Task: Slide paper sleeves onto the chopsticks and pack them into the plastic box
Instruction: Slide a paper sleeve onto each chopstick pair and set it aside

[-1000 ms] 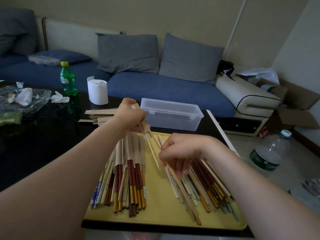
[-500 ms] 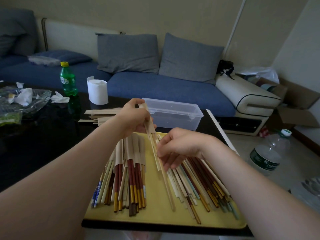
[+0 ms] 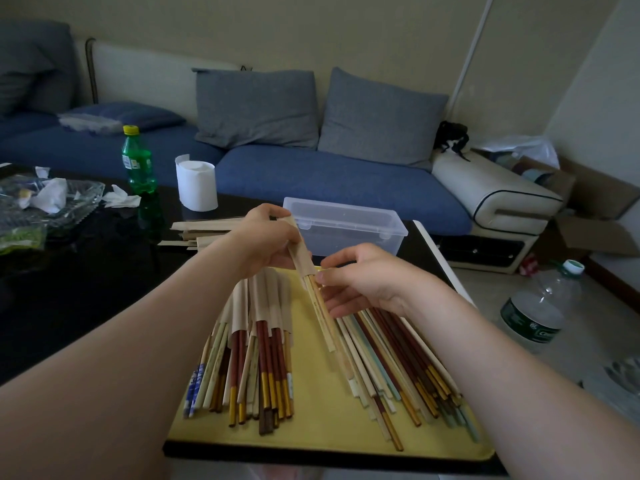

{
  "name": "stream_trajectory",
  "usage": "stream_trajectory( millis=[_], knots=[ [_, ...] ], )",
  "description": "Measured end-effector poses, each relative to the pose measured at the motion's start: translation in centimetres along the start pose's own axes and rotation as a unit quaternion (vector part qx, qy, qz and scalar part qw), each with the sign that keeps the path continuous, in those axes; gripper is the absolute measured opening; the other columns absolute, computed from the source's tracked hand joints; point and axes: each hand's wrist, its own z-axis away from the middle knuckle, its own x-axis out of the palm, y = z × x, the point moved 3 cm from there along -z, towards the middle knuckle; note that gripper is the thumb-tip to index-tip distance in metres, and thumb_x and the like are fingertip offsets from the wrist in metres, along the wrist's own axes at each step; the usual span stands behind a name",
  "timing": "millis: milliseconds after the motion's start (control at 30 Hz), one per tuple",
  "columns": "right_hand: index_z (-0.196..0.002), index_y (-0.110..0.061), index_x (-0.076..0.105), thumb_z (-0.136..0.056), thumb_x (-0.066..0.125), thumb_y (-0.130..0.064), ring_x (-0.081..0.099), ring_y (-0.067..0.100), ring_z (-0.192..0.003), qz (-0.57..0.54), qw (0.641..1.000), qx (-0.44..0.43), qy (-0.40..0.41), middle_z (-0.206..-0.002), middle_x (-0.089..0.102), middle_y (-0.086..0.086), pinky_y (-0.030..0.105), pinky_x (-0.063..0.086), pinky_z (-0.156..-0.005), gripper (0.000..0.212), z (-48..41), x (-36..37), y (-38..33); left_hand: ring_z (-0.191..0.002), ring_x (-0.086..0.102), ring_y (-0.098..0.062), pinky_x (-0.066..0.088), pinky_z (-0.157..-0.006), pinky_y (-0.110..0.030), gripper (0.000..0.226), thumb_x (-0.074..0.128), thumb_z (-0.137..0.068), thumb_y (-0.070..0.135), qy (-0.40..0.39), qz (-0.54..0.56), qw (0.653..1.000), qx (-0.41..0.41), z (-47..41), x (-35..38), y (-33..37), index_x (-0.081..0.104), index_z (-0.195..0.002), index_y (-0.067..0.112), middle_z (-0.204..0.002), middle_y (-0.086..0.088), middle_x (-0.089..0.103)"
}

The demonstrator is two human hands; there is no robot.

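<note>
While gripping one paper sleeve (image 3: 300, 252) with left hand (image 3: 263, 244), pinching one chopstick pair (image 3: 322, 322) with right hand (image 3: 367, 278) — one plastic box (image 3: 346, 226); yellow tray (image 3: 318, 410), black table (image 3: 86, 271), blue sofa (image 3: 329, 181).

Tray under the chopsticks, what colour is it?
The tray is yellow with a black front edge, seen best in the head view.

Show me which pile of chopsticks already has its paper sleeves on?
The left pile on the yellow tray. Tan paper sleeves cover its far ends, while the right pile is all bare sticks.
</note>
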Motion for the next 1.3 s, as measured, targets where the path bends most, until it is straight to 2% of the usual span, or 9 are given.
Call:
stream_trajectory(
  millis=[200, 300, 467, 633, 800, 1033, 1100, 1167, 1300],
  knots=[
    [-0.131, -0.013, 0.063, -0.094, 0.079, -0.001, 0.082, 0.032, -0.099, 0.053, 0.994, 0.048, -0.081, -0.106, 0.082, 0.018, 0.043, 0.066, -0.085, 0.042, 0.2, -0.2, 0.5, -0.08, 0.08, -0.035, 0.067, -0.068, -0.048, 0.057, 0.065, -0.093, -0.009, 0.047, -0.007, 0.999, 0.024, -0.2, -0.7, 0.0, 0.048, -0.139, 0.02, -0.119, -0.021, 0.063],
    [-0.132, -0.014, 0.063, -0.093, 0.08, 0.001, 0.082, 0.032, -0.1, 0.044, 0.995, 0.04, -0.076, -0.106, 0.082, 0.018, 0.043, 0.066, -0.085, 0.045, 0.0, 0.0, 0.5, -0.079, 0.08, -0.034, 0.067, -0.065, -0.045, 0.056, 0.066, -0.092, -0.009, 0.036, -0.016, 0.999, 0.02, -0.1, -0.7, 0.0, 0.048, -0.137, 0.019, -0.118, -0.022, 0.065],
    [-0.137, -0.014, 0.057, -0.096, 0.076, 0.003, 0.082, 0.032, -0.096, -0.005, 0.997, 0.033, -0.065, -0.103, 0.082, 0.02, 0.036, 0.065, -0.072, 0.049, 0.1, 0.2, 0.3, -0.086, 0.079, -0.037, 0.067, -0.07, -0.048, 0.055, 0.07, -0.09, -0.007, 0.008, -0.021, 1.0, 0.008, 0.0, -0.5, 0.0, 0.05, -0.135, 0.017, -0.121, -0.025, 0.065],
    [-0.137, -0.014, 0.057, -0.097, 0.074, 0.003, 0.082, 0.033, -0.095, -0.011, 0.998, 0.027, -0.057, -0.103, 0.082, 0.02, 0.037, 0.065, -0.075, 0.047, 0.3, 0.3, 0.1, -0.092, 0.077, -0.039, 0.067, -0.074, -0.05, 0.056, 0.073, -0.087, -0.006, 0.007, -0.036, 0.999, 0.011, 0.1, -0.4, 0.0, 0.052, -0.132, 0.019, -0.123, -0.023, 0.063],
    [-0.138, -0.013, 0.057, -0.097, 0.074, 0.003, 0.082, 0.033, -0.095, -0.013, 0.998, 0.026, -0.059, -0.103, 0.082, 0.02, 0.037, 0.065, -0.075, 0.047, 0.5, 0.4, 0.0, -0.087, 0.079, -0.035, 0.067, -0.073, -0.047, 0.053, 0.072, -0.089, -0.006, -0.005, -0.039, 0.999, 0.009, 0.3, -0.5, 0.1, 0.052, -0.133, 0.017, -0.119, -0.023, 0.066],
    [-0.116, -0.01, 0.077, -0.1, 0.078, -0.018, 0.081, 0.023, -0.089, 0.036, 0.998, 0.009, -0.049, -0.101, 0.084, 0.012, 0.033, 0.064, -0.075, 0.018, 0.6, 1.9, -0.3, -0.097, 0.073, -0.032, 0.064, -0.059, -0.033, 0.047, 0.065, -0.095, -0.001, -0.013, -0.102, 0.995, 0.007, 0.6, -0.3, 0.2, 0.052, -0.135, 0.019, -0.119, -0.016, 0.059],
    [-0.114, -0.007, 0.079, -0.1, 0.077, -0.019, 0.08, 0.02, -0.083, 0.049, 0.997, 0.038, -0.052, -0.102, 0.083, 0.013, 0.029, 0.064, -0.068, 0.019, 0.4, 3.1, -0.2, -0.093, 0.071, -0.028, 0.061, -0.055, -0.029, 0.032, 0.062, -0.098, 0.007, -0.005, -0.177, 0.984, 0.02, 0.5, -0.5, 0.2, 0.058, -0.127, 0.019, -0.113, -0.013, 0.062],
    [-0.114, -0.002, 0.077, -0.1, 0.076, -0.017, 0.078, 0.021, -0.08, 0.049, 0.994, 0.076, -0.059, -0.103, 0.083, 0.017, 0.027, 0.063, -0.064, 0.02, 0.2, 4.6, 0.0, -0.093, 0.069, -0.027, 0.059, -0.061, -0.031, 0.017, 0.057, -0.102, 0.02, 0.018, -0.272, 0.961, 0.045, 0.2, -0.9, 0.1, 0.063, -0.118, 0.017, -0.109, -0.012, 0.065],
    [-0.113, 0.001, 0.075, -0.099, 0.078, -0.011, 0.075, 0.016, -0.069, 0.04, 0.994, 0.064, -0.076, -0.09, 0.08, 0.015, 0.028, 0.065, -0.069, 0.019, 0.0, 7.2, -0.3, -0.127, 0.049, -0.035, 0.047, -0.099, -0.048, 0.037, 0.047, -0.1, 0.027, 0.111, -0.475, 0.87, 0.076, -0.6, -2.1, -0.4, 0.057, -0.131, 0.011, -0.133, -0.017, 0.054]
  ],
)
